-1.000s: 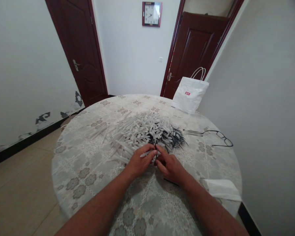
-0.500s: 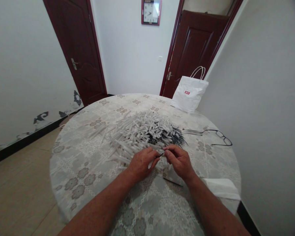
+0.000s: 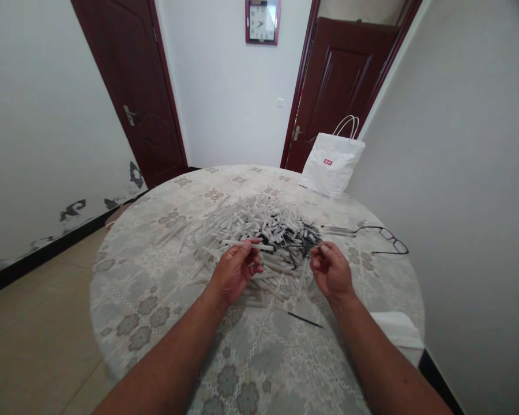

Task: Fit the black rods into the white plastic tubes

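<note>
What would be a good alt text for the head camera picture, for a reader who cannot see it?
A person's left hand holds a thin white tube above a pile of white tubes on a round table, while the right hand hovers beside thin black sticks. Glasses and a white paper bag lie further back.

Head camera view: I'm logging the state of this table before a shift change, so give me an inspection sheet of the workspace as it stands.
Surface: round table under a pale floral lace tablecloth.
Job's things: heap of white plastic tubes mixed with thin black rods at mid-table; one loose black rod lies nearer the person.
Clutter: black-framed glasses, white paper bag with handles, folded white cloth at the right edge.
Hands: left hand holds one white tube level; right hand is pinched shut beside the rods, contents too small to tell.
Cables: nothing seen.
Surroundings: two dark red doors, wall clock, tiled floor.
</note>
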A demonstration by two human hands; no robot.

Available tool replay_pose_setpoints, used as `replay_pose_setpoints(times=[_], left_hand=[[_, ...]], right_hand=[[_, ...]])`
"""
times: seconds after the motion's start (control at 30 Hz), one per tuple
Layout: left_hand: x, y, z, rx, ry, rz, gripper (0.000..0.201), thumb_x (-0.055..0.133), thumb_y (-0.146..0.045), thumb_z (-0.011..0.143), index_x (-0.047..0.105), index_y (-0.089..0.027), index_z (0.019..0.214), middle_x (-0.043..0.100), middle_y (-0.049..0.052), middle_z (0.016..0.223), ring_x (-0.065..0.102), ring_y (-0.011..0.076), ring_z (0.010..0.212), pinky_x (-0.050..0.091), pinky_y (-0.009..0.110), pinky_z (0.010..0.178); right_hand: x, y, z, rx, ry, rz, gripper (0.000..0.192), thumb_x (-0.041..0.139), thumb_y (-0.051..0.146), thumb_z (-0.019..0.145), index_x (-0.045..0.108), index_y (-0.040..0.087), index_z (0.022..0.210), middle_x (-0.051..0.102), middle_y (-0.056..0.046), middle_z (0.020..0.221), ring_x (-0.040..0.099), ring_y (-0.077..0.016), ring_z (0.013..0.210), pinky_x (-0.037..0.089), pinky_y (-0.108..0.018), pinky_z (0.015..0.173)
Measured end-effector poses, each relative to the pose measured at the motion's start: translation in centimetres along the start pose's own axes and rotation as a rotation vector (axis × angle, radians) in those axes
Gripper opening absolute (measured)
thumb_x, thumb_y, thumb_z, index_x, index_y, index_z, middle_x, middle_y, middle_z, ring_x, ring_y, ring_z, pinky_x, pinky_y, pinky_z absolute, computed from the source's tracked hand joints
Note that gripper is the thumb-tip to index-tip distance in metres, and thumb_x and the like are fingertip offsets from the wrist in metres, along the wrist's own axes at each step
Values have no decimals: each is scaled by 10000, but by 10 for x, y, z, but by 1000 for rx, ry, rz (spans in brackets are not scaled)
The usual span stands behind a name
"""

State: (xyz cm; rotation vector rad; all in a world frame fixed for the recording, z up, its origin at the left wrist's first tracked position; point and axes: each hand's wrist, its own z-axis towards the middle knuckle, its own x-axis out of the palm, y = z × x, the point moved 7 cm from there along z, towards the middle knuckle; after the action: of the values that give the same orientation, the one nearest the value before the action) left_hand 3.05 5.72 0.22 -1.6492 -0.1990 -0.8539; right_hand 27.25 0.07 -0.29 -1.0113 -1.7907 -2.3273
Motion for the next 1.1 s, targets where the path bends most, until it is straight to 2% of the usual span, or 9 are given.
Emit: replay_pose_setpoints(times=[0.13, 0.3, 0.77, 1.1], left_hand=[[-1, 3, 1, -30, -17, -112, 303, 753, -354, 850, 706, -142, 1061, 681, 39, 852, 663, 133, 761, 606, 282, 690], [0, 4, 0, -51, -37, -144, 256, 733, -328, 872, 715, -131, 1035, 718, 69, 900, 701, 156, 814, 618, 288, 723], [2, 6, 0, -53, -22, -97, 275, 725, -287, 883, 708, -102, 1085, 727, 89, 894, 715, 173, 824, 627, 290, 712], [-4, 7, 3, -22, -69, -102, 232, 714, -272, 888, 720, -115, 1058, 725, 85, 908, 711, 173, 815, 631, 296, 697]], right_hand=[[0, -2, 0, -1, 37, -12, 170, 718, 314, 789, 597, 222, 866, 697, 25, 750, 510, -70, 462, 362, -193, 417], [1, -5, -1, 18, 48, 28, 159, 729, 287, 800, 611, 219, 881, 711, 20, 759, 511, -66, 469, 362, -186, 425], [5, -8, -4, 7, 75, 9, 186, 752, 292, 792, 620, 208, 893, 730, 1, 773, 523, -65, 460, 372, -172, 411], [6, -2, -6, -24, 76, 31, 159, 744, 273, 800, 628, 205, 885, 722, 7, 770, 521, -56, 465, 381, -165, 416]])
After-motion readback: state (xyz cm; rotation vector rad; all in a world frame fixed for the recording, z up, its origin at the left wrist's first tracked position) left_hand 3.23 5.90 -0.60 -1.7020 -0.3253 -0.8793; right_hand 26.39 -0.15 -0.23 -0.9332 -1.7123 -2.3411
